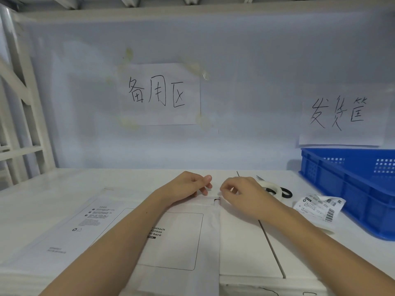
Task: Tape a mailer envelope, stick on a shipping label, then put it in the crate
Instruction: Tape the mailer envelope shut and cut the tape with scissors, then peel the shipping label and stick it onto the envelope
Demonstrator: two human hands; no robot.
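A white mailer envelope lies flat on the table in front of me, its printed label box facing up. My left hand and my right hand rest at the envelope's far edge, fingertips pinched close together over the flap; whether a strip of tape is between them I cannot tell. A white tape roll lies just behind my right hand, on black-handled scissors. A curled shipping label with barcodes lies to the right. The blue crate stands at the far right.
A second white mailer lies flat on the left of the table. Two handwritten paper signs hang on the back wall. A white metal rack frame rises at the left. A dark seam runs across the tabletop.
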